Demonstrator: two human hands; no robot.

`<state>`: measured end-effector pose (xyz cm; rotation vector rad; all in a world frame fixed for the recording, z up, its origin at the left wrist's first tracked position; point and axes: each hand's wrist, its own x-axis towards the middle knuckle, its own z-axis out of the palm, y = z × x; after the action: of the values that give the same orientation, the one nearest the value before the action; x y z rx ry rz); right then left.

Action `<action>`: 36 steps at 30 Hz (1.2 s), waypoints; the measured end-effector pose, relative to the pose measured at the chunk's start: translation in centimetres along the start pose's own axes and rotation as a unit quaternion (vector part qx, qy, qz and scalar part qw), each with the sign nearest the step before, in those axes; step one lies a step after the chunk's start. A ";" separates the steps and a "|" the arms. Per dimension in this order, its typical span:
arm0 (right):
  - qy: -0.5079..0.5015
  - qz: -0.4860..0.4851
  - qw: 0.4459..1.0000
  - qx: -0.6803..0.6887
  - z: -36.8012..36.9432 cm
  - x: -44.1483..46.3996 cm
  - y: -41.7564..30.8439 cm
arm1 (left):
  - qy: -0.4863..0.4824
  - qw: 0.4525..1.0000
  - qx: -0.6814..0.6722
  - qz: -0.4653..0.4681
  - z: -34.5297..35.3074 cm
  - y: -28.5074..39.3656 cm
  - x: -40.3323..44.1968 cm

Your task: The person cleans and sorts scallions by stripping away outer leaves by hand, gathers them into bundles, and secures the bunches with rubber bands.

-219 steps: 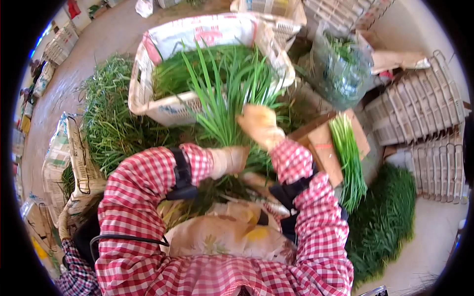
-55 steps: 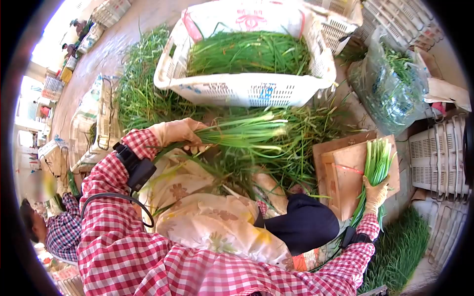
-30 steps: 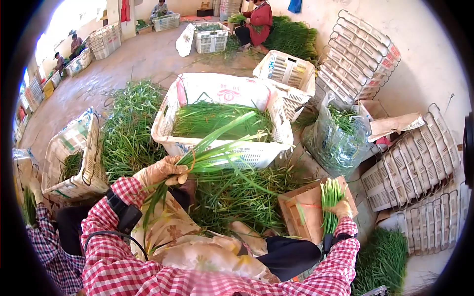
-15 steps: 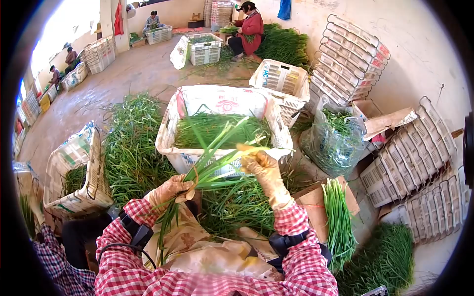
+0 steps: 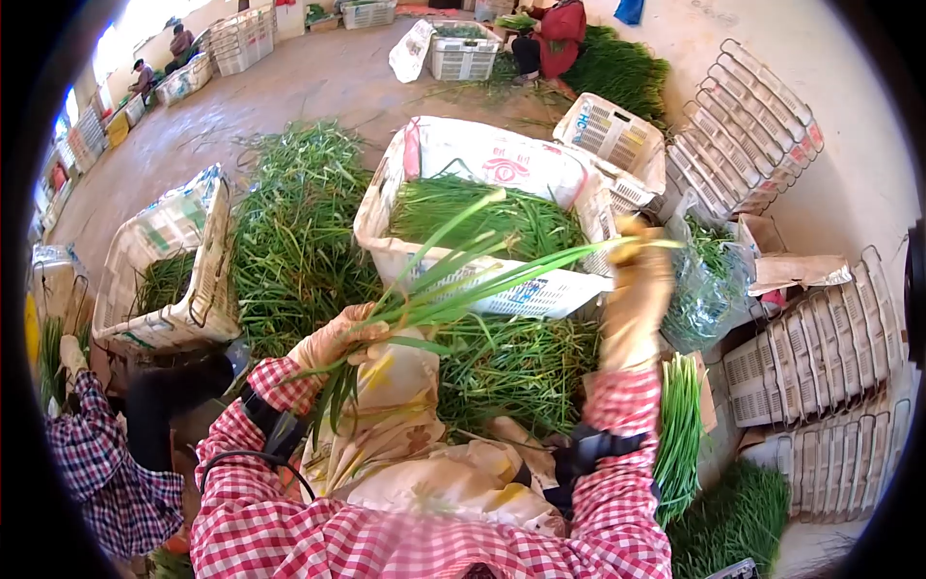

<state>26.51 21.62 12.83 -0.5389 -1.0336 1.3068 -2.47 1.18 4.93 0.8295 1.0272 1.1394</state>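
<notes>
My left hand, in a tan glove, is closed around the lower part of a loose bunch of garlic chives. Its long leaves fan up and to the right over the front of a white crate. My right hand, gloved too and blurred by motion, is closed on the far ends of a few leaves, one yellowish, stretched out from the bunch. Cut chives fill the lined crate beyond my hands. Beneath them lies a heap of loose green leaves.
A neat chive bundle lies on cardboard at my right, near a clear plastic bag of trimmings and stacked crates. Left are a leaf pile, another crate and a co-worker's checked sleeve. Other people sit farther back.
My right hand has moved right and upward, drawing leaf ends away from the bunch, which now leans lower. My left hand keeps its hold. The view has tilted down and turned left.
</notes>
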 end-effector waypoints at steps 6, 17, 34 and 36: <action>0.287 -0.407 0.804 -0.325 -9.4 5.5 -7.2 | 0.011 0.996 -0.089 0.002 -3.1 -2.8 0.1; -0.111 0.383 0.913 -0.085 0.5 -5.9 6.5 | -0.047 0.988 -0.143 0.040 -3.5 -4.4 1.2; -0.269 0.303 0.913 -0.047 5.0 -4.8 8.1 | -0.082 0.993 -0.061 -0.061 -7.1 -5.1 1.8; -0.211 0.309 0.919 -0.128 5.4 -4.8 6.9 | -0.014 0.999 0.030 -0.023 -5.0 -3.7 0.8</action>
<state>18.62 17.54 8.24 -0.8498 -1.4751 1.9146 -5.94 1.17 -0.32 0.8620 1.0569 1.0598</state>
